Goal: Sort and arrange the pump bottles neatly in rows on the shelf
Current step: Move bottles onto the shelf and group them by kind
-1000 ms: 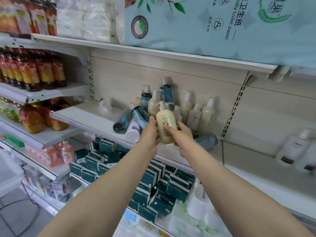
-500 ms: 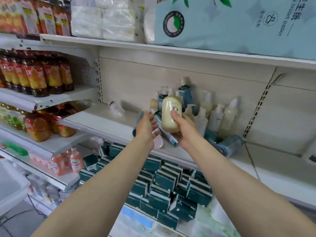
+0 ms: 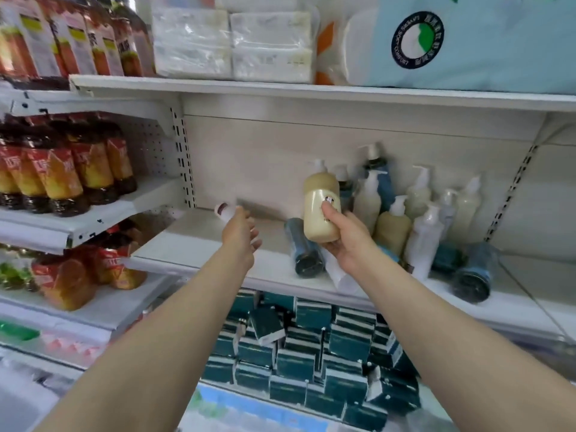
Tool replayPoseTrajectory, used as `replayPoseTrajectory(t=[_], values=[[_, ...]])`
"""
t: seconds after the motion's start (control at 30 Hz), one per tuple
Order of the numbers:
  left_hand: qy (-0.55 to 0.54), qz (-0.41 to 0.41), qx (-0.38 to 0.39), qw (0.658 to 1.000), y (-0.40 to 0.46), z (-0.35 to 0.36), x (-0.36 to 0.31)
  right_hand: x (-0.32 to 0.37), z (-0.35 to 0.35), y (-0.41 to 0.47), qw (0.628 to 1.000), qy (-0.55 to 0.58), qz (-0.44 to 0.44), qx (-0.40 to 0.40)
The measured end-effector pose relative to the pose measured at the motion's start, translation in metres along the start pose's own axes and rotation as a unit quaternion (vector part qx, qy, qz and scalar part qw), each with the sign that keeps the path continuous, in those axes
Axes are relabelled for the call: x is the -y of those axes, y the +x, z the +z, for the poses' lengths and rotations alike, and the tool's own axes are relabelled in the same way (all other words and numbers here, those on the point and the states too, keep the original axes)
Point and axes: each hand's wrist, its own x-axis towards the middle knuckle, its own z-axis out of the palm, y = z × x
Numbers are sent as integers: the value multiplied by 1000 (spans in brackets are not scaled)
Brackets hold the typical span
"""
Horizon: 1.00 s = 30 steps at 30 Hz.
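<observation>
My right hand (image 3: 346,244) grips a cream pump bottle (image 3: 321,210) upright, just above the white shelf (image 3: 193,244). Stretched out to the left with loosely curled fingers, my left hand (image 3: 241,235) holds nothing. Its fingertips are right at a small white bottle (image 3: 223,210) lying near the shelf's back wall. A jumbled cluster of cream, white and blue pump bottles (image 3: 417,194) stands behind my right hand. One dark blue bottle (image 3: 304,244) lies on its side beside that hand, and another blue bottle (image 3: 473,272) lies further right.
Teal boxes (image 3: 311,353) are piled on the shelf below. Sauce bottles (image 3: 62,169) fill the shelves to the left. Tissue packs (image 3: 233,39) and a toilet paper pack (image 3: 467,42) sit on the shelf above. The shelf's left part is bare around the small white bottle.
My left hand has let go of the cream bottle and moved left toward the small white bottle. My right hand now holds the cream bottle alone. The view has shifted left.
</observation>
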Motion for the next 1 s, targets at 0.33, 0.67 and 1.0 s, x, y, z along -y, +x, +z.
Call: replayPoseTrajectory(t=[0.33, 0.67, 1.0], values=[[112, 75, -30, 990, 73, -5, 1, 4, 17, 26, 999, 6, -6, -34], [374, 158, -41, 913, 137, -17, 1, 4, 32, 51, 1000, 12, -1, -24], [556, 147, 31, 817, 180, -11, 11, -1, 41, 69, 1000, -1, -22, 9]])
